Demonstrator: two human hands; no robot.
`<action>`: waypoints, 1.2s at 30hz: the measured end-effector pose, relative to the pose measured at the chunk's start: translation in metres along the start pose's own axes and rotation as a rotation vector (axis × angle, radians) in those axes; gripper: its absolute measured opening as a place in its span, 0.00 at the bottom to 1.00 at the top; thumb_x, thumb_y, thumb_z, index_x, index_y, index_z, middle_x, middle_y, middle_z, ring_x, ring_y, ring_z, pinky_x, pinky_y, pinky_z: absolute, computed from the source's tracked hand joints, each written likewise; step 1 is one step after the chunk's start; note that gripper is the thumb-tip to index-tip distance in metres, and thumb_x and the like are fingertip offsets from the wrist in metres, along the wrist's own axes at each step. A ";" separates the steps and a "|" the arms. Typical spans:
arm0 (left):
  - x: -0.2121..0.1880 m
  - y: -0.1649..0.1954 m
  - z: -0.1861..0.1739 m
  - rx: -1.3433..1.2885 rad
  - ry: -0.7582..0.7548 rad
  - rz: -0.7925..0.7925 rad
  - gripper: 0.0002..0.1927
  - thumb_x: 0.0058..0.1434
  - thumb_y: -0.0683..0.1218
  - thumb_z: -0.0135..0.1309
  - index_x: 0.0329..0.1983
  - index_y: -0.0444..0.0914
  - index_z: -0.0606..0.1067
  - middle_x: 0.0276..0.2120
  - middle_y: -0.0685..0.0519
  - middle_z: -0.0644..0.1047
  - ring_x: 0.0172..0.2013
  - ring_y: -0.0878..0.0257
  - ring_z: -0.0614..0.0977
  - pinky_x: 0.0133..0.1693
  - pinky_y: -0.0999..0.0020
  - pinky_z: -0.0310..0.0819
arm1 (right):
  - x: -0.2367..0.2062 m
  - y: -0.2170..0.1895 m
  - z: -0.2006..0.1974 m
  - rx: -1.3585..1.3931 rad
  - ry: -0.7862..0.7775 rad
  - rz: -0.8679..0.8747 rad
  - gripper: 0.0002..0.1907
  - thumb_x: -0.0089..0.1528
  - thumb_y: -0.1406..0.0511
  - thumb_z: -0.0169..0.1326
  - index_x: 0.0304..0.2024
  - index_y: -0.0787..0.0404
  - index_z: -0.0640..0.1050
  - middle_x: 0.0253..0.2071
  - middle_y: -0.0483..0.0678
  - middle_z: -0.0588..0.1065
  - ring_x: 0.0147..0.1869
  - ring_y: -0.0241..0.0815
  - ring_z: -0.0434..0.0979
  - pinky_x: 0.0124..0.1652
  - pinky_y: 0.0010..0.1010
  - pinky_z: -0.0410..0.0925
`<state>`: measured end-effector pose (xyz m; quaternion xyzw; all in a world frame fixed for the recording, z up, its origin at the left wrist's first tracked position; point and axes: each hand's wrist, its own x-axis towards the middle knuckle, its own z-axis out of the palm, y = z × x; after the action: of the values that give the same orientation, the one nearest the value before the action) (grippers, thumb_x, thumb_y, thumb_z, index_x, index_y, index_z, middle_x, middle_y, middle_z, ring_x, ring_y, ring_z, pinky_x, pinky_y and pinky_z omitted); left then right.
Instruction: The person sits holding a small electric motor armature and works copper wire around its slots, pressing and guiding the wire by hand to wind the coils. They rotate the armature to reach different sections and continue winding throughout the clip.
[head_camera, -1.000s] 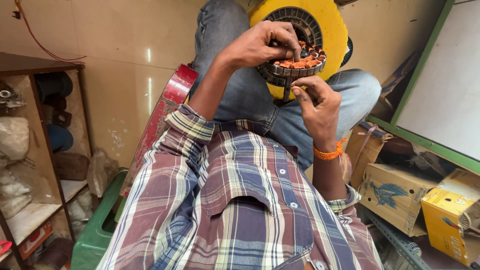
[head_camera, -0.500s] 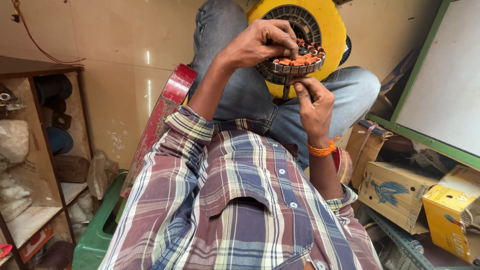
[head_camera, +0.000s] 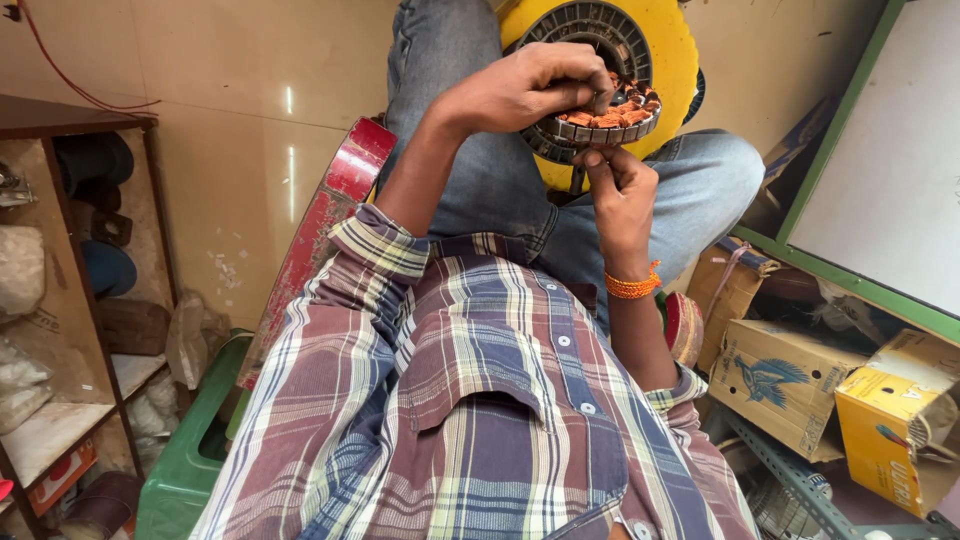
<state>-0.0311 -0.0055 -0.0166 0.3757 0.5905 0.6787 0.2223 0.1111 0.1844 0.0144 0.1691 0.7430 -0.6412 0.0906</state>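
A round metal stator (head_camera: 607, 118) with orange copper windings is held over my lap. My left hand (head_camera: 525, 88) reaches over its top and grips its rim, fingers curled on the windings. My right hand (head_camera: 618, 190), with an orange thread band at the wrist, holds the stator from below, pinching something thin and dark under its near edge. Behind the stator, a yellow ring-shaped part (head_camera: 668, 60) with a dark toothed inner ring rests against my knees. I sit in blue jeans and a plaid shirt.
A wooden shelf (head_camera: 60, 250) with bags and dark parts stands at the left. A red metal piece (head_camera: 320, 215) leans by my left thigh, a green stool (head_camera: 190, 450) below it. Cardboard boxes (head_camera: 785, 375) and a yellow box (head_camera: 895, 420) lie at the right under a green-framed board (head_camera: 850, 270).
My left hand has shifted slightly across the top of the stator. My right hand has moved a little up toward the stator's underside. The stator stays over my lap.
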 end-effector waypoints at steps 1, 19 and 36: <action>0.001 -0.001 0.001 0.011 -0.008 -0.002 0.05 0.75 0.36 0.50 0.52 0.32 0.72 0.42 0.52 0.74 0.43 0.65 0.75 0.48 0.69 0.74 | 0.000 0.001 0.000 0.018 -0.005 -0.004 0.10 0.71 0.68 0.53 0.44 0.71 0.80 0.33 0.38 0.75 0.31 0.22 0.62 0.31 0.19 0.56; -0.010 0.045 0.062 0.590 0.558 0.047 0.22 0.62 0.55 0.67 0.56 0.46 0.77 0.47 0.57 0.75 0.48 0.59 0.75 0.54 0.60 0.69 | 0.004 0.017 -0.022 0.255 0.010 0.142 0.08 0.70 0.66 0.55 0.48 0.66 0.77 0.24 0.34 0.65 0.22 0.22 0.57 0.22 0.19 0.49; -0.010 0.033 0.096 0.995 0.600 0.050 0.22 0.64 0.55 0.64 0.59 0.45 0.78 0.44 0.61 0.74 0.46 0.62 0.75 0.52 0.59 0.66 | 0.005 0.015 -0.039 0.270 0.041 0.092 0.05 0.71 0.69 0.54 0.47 0.65 0.75 0.27 0.35 0.67 0.24 0.22 0.58 0.24 0.18 0.50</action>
<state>0.0539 0.0417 0.0148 0.2401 0.8665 0.4013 -0.1744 0.1147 0.2251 0.0053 0.2266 0.6432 -0.7269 0.0812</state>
